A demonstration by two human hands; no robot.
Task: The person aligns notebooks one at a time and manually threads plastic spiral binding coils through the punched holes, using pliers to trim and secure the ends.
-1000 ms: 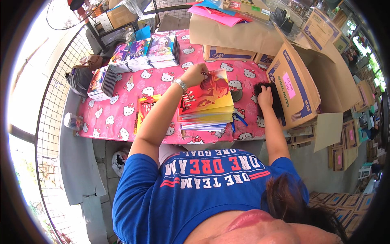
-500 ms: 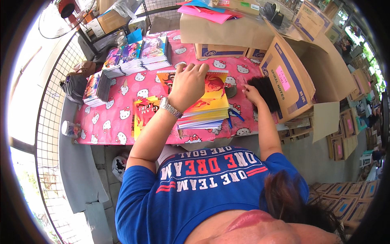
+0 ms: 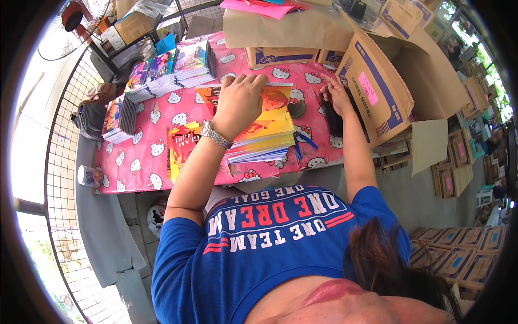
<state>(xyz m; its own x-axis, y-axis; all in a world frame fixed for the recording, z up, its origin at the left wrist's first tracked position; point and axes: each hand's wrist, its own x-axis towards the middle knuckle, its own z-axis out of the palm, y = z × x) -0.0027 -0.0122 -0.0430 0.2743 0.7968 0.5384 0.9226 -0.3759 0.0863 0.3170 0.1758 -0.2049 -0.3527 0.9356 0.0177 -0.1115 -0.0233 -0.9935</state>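
Note:
My left hand [image 3: 241,103], a metal watch on its wrist, has its fingers curled over the far, hole-punched edge of a colourful orange and yellow notebook [image 3: 275,102]. The notebook tops a stack of bright covers and white sheets [image 3: 261,151] before me. My right hand [image 3: 336,97] is over the far end of a bundle of thin black strands [image 3: 334,121], possibly binding coils, beside the carton. Its fingers point away from me and look apart; I see nothing clearly held in them. Blue-handled pliers [image 3: 306,141] lie right of the stack, with a round grey-green object [image 3: 296,108] beyond.
Loose yellow and red covers [image 3: 183,143] lie left of the stack. Finished-looking notebooks [image 3: 191,62] stand in piles at the far left. An open carton [image 3: 372,92] rises at the right; brown paper [image 3: 286,29] covers boxes at the back. A small jar [image 3: 89,176] stands at the near-left edge.
My right hand has moved farther away along the black strands, and its fingers have straightened. The strands have shifted beneath it. My left hand stays on the notebook; the whole view has shifted slightly.

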